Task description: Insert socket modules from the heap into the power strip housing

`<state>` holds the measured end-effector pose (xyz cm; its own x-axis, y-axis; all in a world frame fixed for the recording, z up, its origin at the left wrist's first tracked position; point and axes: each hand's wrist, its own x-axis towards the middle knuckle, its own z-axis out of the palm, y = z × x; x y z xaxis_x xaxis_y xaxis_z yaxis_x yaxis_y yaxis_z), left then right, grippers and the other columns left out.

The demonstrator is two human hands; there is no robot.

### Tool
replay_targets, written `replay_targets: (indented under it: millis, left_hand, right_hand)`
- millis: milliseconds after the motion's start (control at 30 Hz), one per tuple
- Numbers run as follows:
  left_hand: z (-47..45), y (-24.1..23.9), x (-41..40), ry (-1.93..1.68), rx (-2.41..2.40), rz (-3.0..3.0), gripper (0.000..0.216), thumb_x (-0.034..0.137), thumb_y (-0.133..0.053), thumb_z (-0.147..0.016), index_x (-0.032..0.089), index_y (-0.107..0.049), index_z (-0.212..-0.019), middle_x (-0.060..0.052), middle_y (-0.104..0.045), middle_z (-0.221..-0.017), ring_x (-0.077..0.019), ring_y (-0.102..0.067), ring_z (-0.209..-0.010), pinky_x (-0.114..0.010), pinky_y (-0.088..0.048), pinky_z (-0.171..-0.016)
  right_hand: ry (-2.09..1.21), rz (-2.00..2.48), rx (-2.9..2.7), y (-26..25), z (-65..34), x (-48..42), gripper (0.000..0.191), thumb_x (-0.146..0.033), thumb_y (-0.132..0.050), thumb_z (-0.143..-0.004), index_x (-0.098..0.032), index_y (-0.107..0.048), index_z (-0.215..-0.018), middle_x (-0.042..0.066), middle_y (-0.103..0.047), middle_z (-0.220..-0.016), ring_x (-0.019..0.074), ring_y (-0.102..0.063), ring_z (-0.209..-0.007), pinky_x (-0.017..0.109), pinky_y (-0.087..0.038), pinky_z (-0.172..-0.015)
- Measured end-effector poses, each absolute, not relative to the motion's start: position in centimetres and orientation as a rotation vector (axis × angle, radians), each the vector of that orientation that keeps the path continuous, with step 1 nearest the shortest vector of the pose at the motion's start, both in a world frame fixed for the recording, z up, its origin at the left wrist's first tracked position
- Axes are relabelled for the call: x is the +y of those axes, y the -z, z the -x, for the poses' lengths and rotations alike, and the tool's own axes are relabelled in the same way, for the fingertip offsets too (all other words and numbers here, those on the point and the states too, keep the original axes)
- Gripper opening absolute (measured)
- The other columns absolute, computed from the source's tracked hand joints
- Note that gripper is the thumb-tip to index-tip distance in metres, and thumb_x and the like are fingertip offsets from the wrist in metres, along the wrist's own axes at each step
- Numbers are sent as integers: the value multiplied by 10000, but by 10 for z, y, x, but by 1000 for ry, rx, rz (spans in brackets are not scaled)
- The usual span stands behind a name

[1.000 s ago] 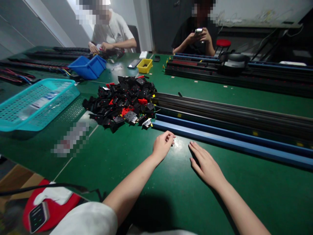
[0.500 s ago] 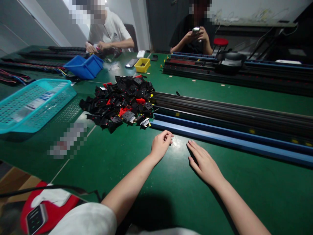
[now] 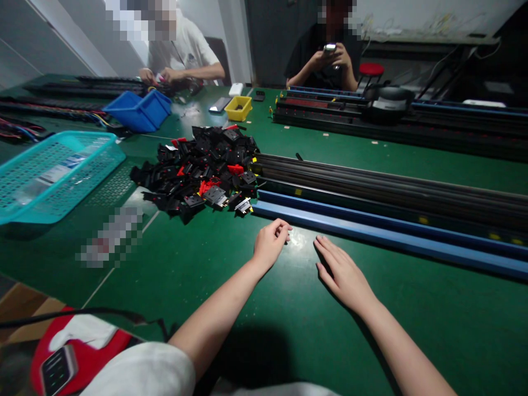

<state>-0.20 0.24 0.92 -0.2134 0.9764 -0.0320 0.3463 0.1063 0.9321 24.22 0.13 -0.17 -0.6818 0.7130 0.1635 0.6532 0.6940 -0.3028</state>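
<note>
My left hand (image 3: 272,242) rests on the green table (image 3: 198,286) with its fingers curled in, and nothing shows in them. To its right, my right hand (image 3: 342,272) lies flat, palm down, fingers stretched out, holding nothing. Just beyond both hands runs a long blue rail (image 3: 330,222), which neither touches. Behind it lies a bundle of long dark rails (image 3: 371,184) with yellow ends. Up and left of my left hand sits a heap of small black parts (image 3: 193,159), with some red pieces among them.
A turquoise basket (image 3: 94,184) holding plastic bags stands at the left. Farther back are blue bins (image 3: 140,113), a yellow bin (image 3: 238,110), and more rails with a dark headset-like object (image 3: 388,102) on top. Two people sit across the table, one holding a phone (image 3: 329,48).
The view has shifted very slightly, so the surroundings sit a little farther left. Both my hands keep the same pose and place on the table.
</note>
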Motion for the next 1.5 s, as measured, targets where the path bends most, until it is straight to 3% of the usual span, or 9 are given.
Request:
replay_targets:
  millis: [867, 1500]
  left_hand:
    - [3, -7, 4, -1113, 1672, -1282, 220, 355, -521, -944, 216, -684, -894, 25, -694, -677, -132, -648, -655, -248, -438, -662]
    - [6, -3, 7, -1323, 1524, -1068, 240, 373, -527, -937, 185, -668, -887, 19, -632, -641, -112, -559, -596, -228, -431, -607]
  right_hand:
    - [-272, 1107, -2637, 0, -240, -1, 563, -254, -449, -1003, -160, -373, -1553, 130, -435, -1580, 252, -413, -1465, 486, -442, -1172]
    - [-271, 1086, -2627, 2, -242, 0, 642, -275, -468, -1006, -229, -257, -1611, 104, -411, -1599, 270, -409, -1467, 504, -454, -1159]
